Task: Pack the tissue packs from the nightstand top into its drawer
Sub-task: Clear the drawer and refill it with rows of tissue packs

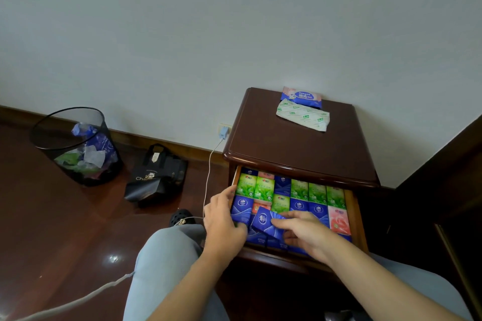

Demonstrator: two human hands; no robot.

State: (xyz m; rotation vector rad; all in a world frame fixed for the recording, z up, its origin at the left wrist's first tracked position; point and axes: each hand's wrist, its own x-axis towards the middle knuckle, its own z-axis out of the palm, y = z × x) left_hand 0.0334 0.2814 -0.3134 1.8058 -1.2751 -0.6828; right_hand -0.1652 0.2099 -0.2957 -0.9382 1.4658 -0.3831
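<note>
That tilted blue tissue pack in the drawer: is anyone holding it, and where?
Yes. The right hand holds the tilted blue tissue pack by its right edge. The left hand rests at the drawer's left side; its fingertips are hidden.

A plain pale wall (182, 34) met a glossy dark wooden floor (52, 229) along a brown skirting board (125, 135). A black mesh wastebasket (75, 146) stood near the wall, with a black bag (156, 174) lying beside it. A white charger (223, 133) sat plugged into the wall socket.
</note>
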